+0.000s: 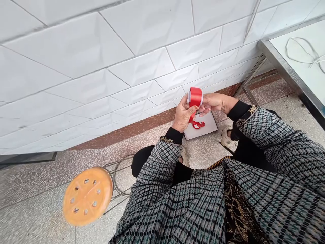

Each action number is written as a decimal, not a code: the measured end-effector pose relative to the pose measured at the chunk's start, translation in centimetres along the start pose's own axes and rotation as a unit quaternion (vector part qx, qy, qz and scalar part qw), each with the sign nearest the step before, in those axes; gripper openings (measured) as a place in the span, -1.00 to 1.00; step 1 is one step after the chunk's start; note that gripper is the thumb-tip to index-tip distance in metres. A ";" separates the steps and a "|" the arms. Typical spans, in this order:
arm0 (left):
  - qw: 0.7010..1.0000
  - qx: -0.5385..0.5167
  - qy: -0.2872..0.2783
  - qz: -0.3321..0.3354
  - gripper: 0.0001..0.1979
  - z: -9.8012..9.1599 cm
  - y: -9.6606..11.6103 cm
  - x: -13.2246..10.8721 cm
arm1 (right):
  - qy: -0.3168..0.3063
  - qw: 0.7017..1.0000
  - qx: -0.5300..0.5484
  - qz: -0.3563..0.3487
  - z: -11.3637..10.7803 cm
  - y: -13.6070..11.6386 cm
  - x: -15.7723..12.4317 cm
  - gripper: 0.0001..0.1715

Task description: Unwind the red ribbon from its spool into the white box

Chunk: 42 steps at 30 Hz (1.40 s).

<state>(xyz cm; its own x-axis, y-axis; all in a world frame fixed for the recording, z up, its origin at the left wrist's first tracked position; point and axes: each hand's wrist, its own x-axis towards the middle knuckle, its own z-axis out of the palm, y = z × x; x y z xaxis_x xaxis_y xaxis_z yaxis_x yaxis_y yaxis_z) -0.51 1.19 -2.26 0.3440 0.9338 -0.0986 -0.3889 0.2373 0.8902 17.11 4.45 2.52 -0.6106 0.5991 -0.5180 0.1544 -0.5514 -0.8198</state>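
My left hand (183,115) grips a spool of red ribbon (195,97), thumb pressed on its side. A loose end of the ribbon (197,124) curls down below the spool. My right hand (214,102) is beside the spool, its fingers pinched at the ribbon next to the spool's right edge. Both hands are held out over my knees, above a white flat box (208,128) lying on the floor.
An orange round stool (87,196) with a wire frame stands at lower left. A white tiled wall (101,61) runs ahead. A metal-framed table (291,71) with a thin cord on top is at upper right. The floor is speckled terrazzo (38,189).
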 end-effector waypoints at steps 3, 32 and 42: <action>1.000 -0.009 0.003 0.000 -0.16 0.1 0.2 -0.1 | 0.013 0.998 -0.060 0.017 -0.2 -0.1 0.0 -0.58; 0.998 -0.036 0.040 -0.025 -0.24 1.0 -0.7 -0.2 | 0.308 0.835 -0.441 -0.116 -0.4 -1.3 -0.8 -0.72; 0.999 -0.028 -0.006 -0.023 -0.26 0.4 -0.4 -0.3 | 0.126 0.989 -0.055 -0.060 0.0 -0.8 0.1 -0.75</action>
<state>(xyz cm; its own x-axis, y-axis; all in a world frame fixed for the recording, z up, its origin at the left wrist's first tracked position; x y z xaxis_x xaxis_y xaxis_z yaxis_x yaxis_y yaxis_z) -0.07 0.74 -2.44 0.3723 0.9184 -0.1338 -0.4202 0.2954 0.8580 16.97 4.95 3.15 -0.4196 0.7892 -0.4485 0.1845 -0.4096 -0.8934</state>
